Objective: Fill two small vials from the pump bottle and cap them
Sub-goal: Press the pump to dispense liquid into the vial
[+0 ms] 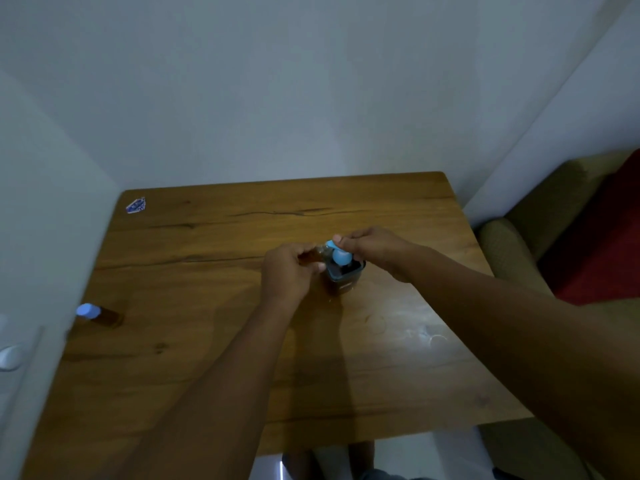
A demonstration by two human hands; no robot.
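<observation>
Much of the pump bottle (343,278) is hidden: the two hands cover its upper part, and only a dark squarish shoulder and a strip of brown body show beneath the light blue pump head (338,255). It stands upright near the middle of the wooden table (214,341). The spout tip and the mouth of the vial (313,256) are too blurred and covered to tell whether they touch. That vial, filled with brown liquid, lies with its long axis roughly level, running left to right, its neck toward the pump head. The left hand (289,271) is curled closed around its body, knuckles up, the forearm reaching in from the lower left. The right hand (372,247) comes from the lower right, its fingers bent down onto the top of the pump head, thumb at the front. A second vial (100,315), brown with a pale cap, lies on its side near the table's left edge, cap pointing left, well apart from the hands. A small sticker (135,205) sits at the far left corner.
</observation>
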